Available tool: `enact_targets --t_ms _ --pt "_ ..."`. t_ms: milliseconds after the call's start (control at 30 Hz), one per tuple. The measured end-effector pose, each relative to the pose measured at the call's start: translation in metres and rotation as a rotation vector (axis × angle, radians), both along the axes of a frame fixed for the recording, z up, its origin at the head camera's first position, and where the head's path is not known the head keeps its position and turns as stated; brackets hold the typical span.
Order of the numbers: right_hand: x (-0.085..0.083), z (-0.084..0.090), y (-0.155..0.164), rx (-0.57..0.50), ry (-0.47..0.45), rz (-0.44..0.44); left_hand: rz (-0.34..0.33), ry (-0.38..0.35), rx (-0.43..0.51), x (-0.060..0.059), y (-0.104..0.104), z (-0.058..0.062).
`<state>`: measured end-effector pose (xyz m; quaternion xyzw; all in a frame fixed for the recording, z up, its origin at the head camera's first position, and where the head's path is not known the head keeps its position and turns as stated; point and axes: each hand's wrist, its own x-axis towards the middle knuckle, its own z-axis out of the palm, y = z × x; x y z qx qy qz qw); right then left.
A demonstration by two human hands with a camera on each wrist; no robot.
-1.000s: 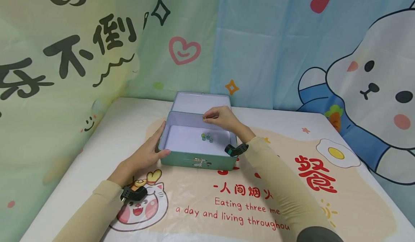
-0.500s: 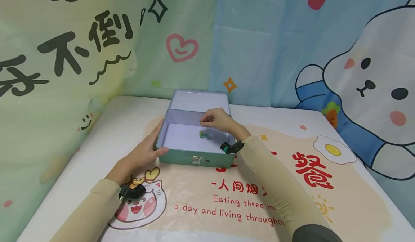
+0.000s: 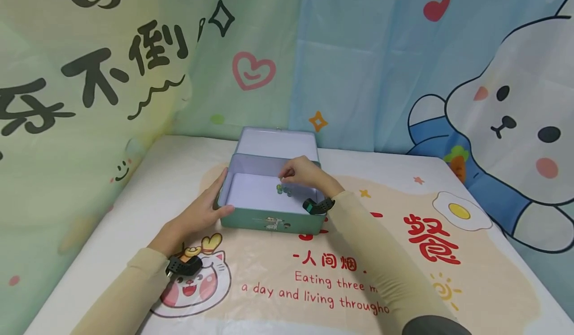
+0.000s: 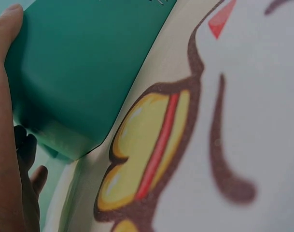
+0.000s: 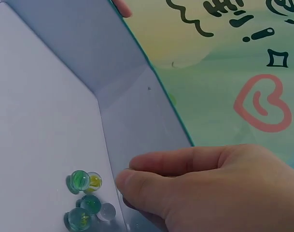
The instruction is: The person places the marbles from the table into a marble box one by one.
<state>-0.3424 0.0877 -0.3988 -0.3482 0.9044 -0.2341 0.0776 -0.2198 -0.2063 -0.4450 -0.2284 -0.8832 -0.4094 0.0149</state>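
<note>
A green tin box [image 3: 251, 220] stands open on the table, its lid [image 3: 277, 143] tilted back. Several glass marbles [image 3: 283, 190] lie in a cluster on its pale floor; the right wrist view shows green, yellow and clear marbles [image 5: 86, 200]. My right hand [image 3: 301, 174] hovers inside the box just above them, with its fingers [image 5: 151, 186] curled together and no marble showing between them. My left hand [image 3: 202, 214] holds the box's front left corner, thumb [image 4: 4, 63] on the green front wall [image 4: 84, 63] and fingers along the left side.
The box sits toward the back of a table covered by a printed mat [image 3: 323, 280] with a cat, an egg and red lettering. Cartoon curtains [image 3: 358, 66] hang close behind the table and along its left.
My right hand has come down from the box's back rim toward the marble cluster. The yellow marble seen at its fingertips before no longer shows there. The left hand has stayed put.
</note>
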Motion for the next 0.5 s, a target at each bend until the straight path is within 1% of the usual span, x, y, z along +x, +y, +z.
enact_targets --t_ms 367,500 --pt "-0.001 -0.001 -0.0024 0.093 0.088 0.018 0.007 -0.01 -0.014 0.0006 0.0 0.001" --pt "-0.0011 -0.0007 -0.0038 0.116 0.096 0.021 0.006 -0.013 -0.011 0.0002 -0.0004 0.0006"
